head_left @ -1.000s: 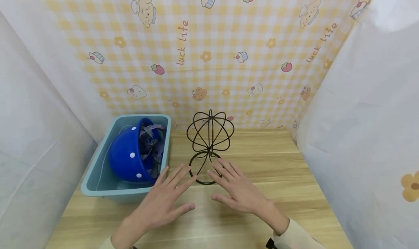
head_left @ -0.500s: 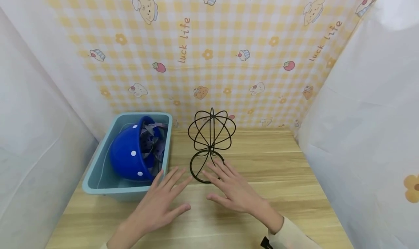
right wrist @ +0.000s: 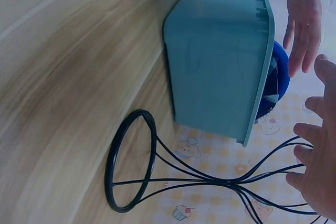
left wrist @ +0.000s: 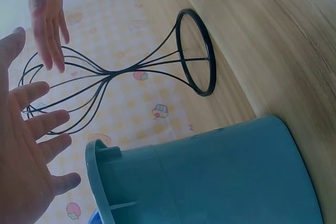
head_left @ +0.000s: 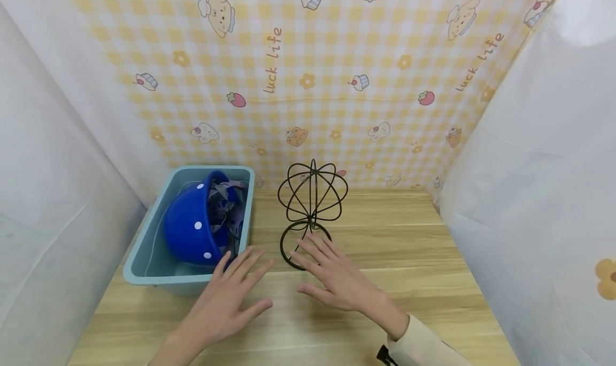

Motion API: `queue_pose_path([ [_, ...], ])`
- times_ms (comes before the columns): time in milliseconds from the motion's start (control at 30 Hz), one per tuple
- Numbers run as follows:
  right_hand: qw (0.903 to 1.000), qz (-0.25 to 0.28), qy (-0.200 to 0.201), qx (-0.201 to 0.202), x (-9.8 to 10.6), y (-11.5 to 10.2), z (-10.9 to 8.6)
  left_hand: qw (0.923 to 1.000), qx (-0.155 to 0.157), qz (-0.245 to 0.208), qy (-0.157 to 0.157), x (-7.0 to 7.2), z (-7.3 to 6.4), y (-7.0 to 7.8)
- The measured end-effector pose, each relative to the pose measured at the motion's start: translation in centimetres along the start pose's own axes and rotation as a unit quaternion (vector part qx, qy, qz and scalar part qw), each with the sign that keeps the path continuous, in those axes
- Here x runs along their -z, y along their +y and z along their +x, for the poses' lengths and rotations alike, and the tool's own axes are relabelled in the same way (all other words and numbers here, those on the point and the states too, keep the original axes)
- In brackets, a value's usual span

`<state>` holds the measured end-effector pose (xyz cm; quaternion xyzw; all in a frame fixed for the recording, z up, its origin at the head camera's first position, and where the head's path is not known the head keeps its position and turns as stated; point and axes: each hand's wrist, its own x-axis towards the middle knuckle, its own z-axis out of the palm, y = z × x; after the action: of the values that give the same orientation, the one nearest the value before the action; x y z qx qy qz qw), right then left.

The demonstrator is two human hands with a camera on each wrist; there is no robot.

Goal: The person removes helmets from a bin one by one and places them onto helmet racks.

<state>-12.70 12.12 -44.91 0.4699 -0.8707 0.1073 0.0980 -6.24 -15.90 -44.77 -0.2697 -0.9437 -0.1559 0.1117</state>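
My left hand [head_left: 225, 301], fingers spread, hovers in front of the near right corner of a teal plastic bin [head_left: 144, 278]. To its right my right hand [head_left: 337, 278] hangs in the air with straight fingers, overlapping the base of a black wire stand [head_left: 313, 195] in the head view. Neither hand holds anything. The stand is upright, with a cage-like round top and a ring base. A blue helmet [head_left: 185, 230] with white dots lies on its side in the bin, its inner straps facing right. The wrist views show both hands apart from the bin and stand.
A wood-grain table [head_left: 385, 238] carries the bin at left and the stand near the middle. Behind them hangs a yellow checked cloth [head_left: 308, 107] with cartoon prints. White sheets [head_left: 529, 195] close off the left and right sides.
Both hands have drifted slightly to the left, fingers still extended. The bin, helmet and wire stand have stayed in place; the head view has shifted a little.
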Motion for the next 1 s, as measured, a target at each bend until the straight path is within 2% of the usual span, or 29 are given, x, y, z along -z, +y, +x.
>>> queue_pose_path([
  [367, 0.9996, 0.019, -0.023, 0.000, -0.6, -0.7, 1.3, 0.9998, 0.013, 0.007, 0.017, 0.4, -0.9, -0.8],
  [600, 0.9994, 0.008, -0.029, 0.018, -1.0, -1.0, 2.4, 0.9991, 0.043, 0.004, -0.003, 0.8, -1.7, -1.1],
  [800, 0.9989, 0.022, -0.029, 0.028, -1.0, -1.5, 3.5, 0.9984, 0.055, 0.006, 0.013, 1.0, -2.6, -1.6],
  [1000, 0.9983, 0.031, -0.034, 0.034, -1.2, -1.9, 4.5, 0.9971, 0.074, -0.006, 0.016, 1.4, -3.4, -2.1],
])
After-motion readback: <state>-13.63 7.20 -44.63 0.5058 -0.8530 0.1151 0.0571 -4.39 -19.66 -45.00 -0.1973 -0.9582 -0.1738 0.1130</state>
